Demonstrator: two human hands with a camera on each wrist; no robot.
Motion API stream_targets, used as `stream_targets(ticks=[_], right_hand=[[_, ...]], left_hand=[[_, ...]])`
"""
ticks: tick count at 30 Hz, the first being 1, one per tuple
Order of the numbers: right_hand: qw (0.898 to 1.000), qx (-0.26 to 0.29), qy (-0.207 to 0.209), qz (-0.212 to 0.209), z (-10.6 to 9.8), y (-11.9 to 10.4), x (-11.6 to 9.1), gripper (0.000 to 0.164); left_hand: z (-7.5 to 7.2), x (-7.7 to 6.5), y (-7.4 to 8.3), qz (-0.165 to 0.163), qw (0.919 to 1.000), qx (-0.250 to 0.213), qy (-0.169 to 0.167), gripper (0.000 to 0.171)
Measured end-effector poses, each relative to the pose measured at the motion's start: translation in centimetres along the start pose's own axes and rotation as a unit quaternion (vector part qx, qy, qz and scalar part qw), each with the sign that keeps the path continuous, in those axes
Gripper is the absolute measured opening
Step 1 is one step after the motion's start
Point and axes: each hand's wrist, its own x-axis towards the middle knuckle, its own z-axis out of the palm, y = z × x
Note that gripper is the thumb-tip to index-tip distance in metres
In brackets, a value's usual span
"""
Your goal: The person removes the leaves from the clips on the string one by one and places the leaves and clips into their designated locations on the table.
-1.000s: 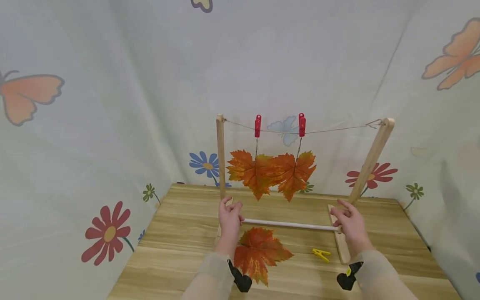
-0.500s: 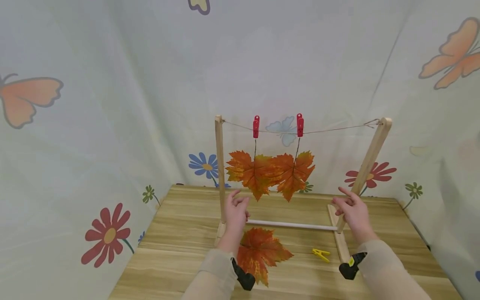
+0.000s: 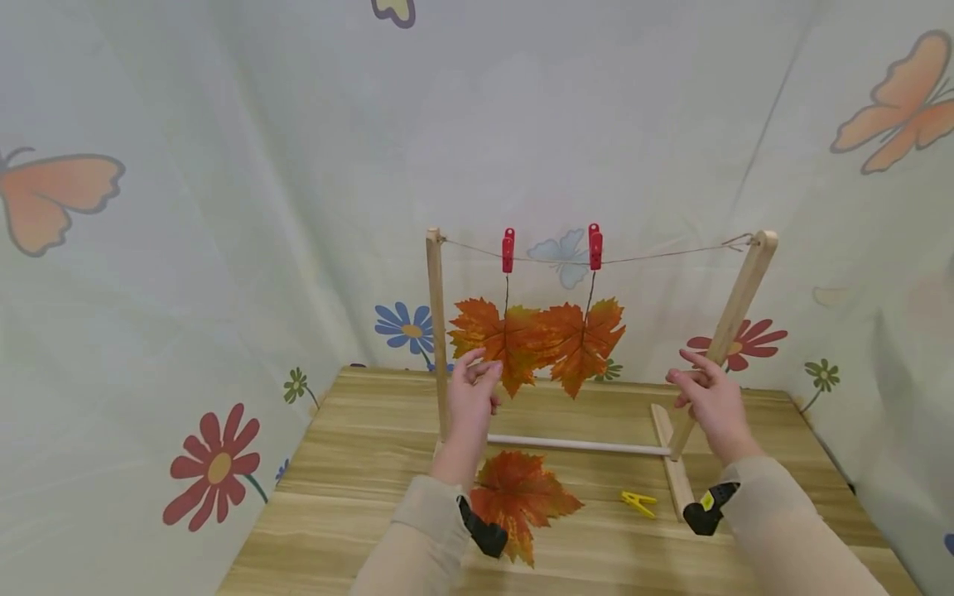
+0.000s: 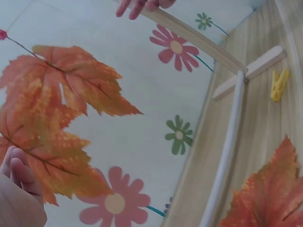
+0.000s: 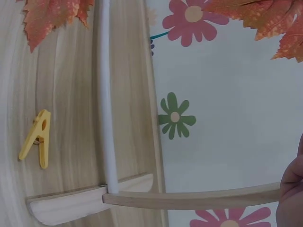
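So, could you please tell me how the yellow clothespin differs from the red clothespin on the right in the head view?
The yellow clothespin lies on the tabletop, whereas the red clothespin is upright on the string. The yellow clothespin holds nothing, while a leaf hangs by its stem from the red clothespin. They also differ in colour, one yellow and the other red. Both are clothespins.

Wood-grain tabletop (image 3: pixel 335 513); on it: orange-red leaf (image 3: pixel 525 497), yellow clothespin (image 3: pixel 638 503) near, wooden frame (image 3: pixel 729 331) standing behind.
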Motion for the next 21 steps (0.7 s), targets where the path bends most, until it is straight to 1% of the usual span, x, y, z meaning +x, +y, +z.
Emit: stream_targets(ticks=[6, 12, 18, 21], right_hand=[[1.000, -0.003, -0.002, -0.006, -0.3, -1.1, 0.4, 0.060], [1.000, -0.009, 0.006, -0.011, -0.4, -2.0, 0.9, 0.061], [0.999, -0.027, 0.008, -0.023, -0.5, -2.8, 1.2, 0.065], [0.999, -0.033, 0.005, -0.032, -0.5, -3.4, 1.3, 0.066]], left_hand=[[1.7, -0.2, 2.2, 0.012, 0.9995, -0.002, -0.029, 0.040], [3.4, -0.4, 3.2, 0.022, 0.9985, 0.009, -0.048, 0.037], [4.0, -0.4, 3.8, 0.033, 0.9973, 0.009, -0.065, 0.035], [4.2, -0.3, 4.3, 0.044, 0.9957, 0.018, -0.080, 0.033]])
